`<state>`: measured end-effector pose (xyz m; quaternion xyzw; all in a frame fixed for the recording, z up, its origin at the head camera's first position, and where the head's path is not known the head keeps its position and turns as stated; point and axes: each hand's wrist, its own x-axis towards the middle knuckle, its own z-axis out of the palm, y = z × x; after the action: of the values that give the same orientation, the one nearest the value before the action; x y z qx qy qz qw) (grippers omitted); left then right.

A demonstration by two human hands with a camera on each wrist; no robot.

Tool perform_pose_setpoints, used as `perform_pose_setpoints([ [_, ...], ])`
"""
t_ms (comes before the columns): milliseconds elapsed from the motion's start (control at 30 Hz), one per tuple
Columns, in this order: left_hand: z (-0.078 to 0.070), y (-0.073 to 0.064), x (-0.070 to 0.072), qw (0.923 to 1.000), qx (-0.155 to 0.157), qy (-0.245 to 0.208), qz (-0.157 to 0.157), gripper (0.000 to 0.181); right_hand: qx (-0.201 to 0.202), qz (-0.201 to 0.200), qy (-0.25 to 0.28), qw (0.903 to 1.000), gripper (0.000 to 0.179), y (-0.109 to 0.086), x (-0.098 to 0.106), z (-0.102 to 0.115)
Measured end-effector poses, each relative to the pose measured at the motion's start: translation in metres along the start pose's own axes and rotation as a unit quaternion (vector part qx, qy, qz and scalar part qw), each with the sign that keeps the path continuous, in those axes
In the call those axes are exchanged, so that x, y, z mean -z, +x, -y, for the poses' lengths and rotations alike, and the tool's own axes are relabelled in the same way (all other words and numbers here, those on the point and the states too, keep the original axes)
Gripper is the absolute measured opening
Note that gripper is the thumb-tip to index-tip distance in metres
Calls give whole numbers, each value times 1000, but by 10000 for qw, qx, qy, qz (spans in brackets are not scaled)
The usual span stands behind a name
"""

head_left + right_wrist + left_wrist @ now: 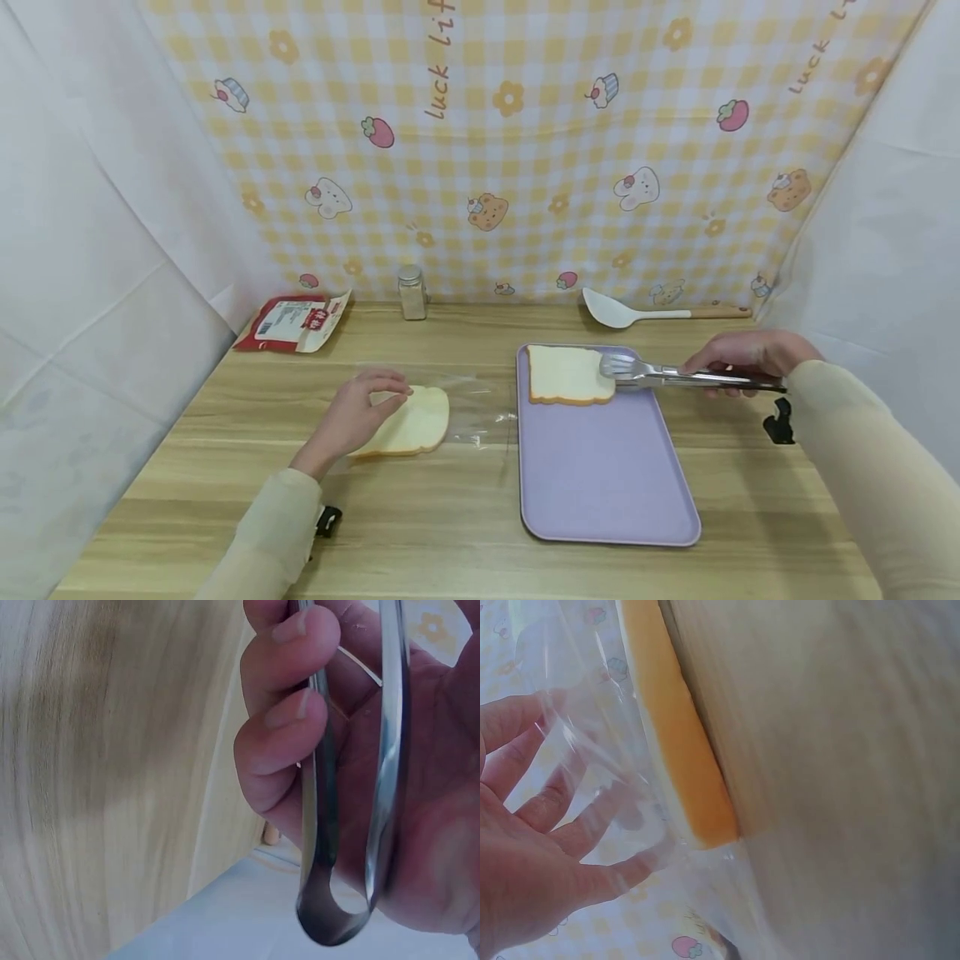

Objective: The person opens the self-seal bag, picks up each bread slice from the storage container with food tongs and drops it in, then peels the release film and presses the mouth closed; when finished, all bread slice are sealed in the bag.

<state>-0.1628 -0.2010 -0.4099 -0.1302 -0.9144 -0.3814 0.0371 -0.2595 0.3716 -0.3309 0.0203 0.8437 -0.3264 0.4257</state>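
Note:
My right hand (742, 360) grips metal tongs (675, 377), fingers curled round one arm near the bent end, as the right wrist view shows. The tongs' tips are at the right edge of a bread slice (570, 375), which lies at the far end of a lilac tray (607, 483). My left hand (362, 412) is above the left part of a second bread slice (420, 423) on the table. In the left wrist view the fingers (547, 806) are spread against a clear plastic bag (592, 742) around that slice's crust.
A red and white packet (292, 323) lies at the back left, and a small jar with a metal lid (412, 293) stands beside it. A white spoon with a wooden handle (611, 310) lies along the back behind the tray. A checked cloth (495, 150) hangs behind the table.

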Motion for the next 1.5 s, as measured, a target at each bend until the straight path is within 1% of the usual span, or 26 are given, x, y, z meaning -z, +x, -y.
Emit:
perform_pose_setpoints([
  [233, 0, 0, -1, 10000, 53, -65, -18, 16, 94, 205, 202, 9995, 38, 8, -6, -3],
  [533, 2, 0, -1, 9999, -1, -87, -54, 15, 268, 80, 91, 9996, 37, 22, -19, 1],
  [700, 1, 0, -1, 9999, 42, -99, -50, 16, 543, 207, 3, 9983, 34, 28, -26, 5],
  [867, -1, 0, -2, 10000, 2, -60, -48, 16, 823, 361, -66, 9959, 34, 33, -30, 5],
  [1200, -4, -1, -1, 10000, 21, -53, -70, 16, 1013, 133, -128, 9947, 35, 37, -33, 2],
  [1500, -3, -1, -2, 9999, 103, -41, -35, 18, 1316, -18, -223, 9910, 37, 34, -32, -3],
])
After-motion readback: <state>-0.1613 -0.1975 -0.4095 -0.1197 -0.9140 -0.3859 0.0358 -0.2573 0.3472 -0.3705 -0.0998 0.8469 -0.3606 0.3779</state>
